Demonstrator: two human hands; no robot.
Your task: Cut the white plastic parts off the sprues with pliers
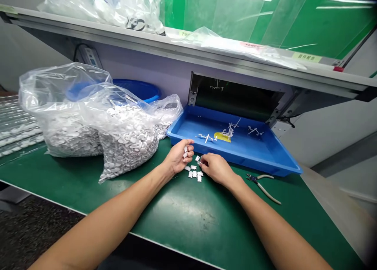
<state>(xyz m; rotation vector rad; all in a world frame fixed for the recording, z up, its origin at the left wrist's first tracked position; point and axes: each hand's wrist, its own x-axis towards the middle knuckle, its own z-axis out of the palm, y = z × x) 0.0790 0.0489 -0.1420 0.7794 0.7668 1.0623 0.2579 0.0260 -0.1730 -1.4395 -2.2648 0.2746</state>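
Note:
Small white plastic parts (194, 174) lie in a loose cluster on the green table between my hands. My left hand (180, 157) is curled, palm up, around a few of the same white parts (185, 152). Just right of the cluster, my right hand (216, 167) reaches down with its fingertips pinched at a white part (198, 162) by the cluster's upper edge. Its fingers partly cover that piece, so I cannot see the whole of it. Beyond both hands is a blue tray (253, 162) with white plastic sprues (229, 130) in it.
Clear bags of white parts (129, 144) stand on the left, a blue basket (138, 89) behind them. Nippers (263, 185) lie open right of my right hand. A conveyor opening (235, 99) is behind the tray. A shelf (188, 52) overhangs the green table (182, 219).

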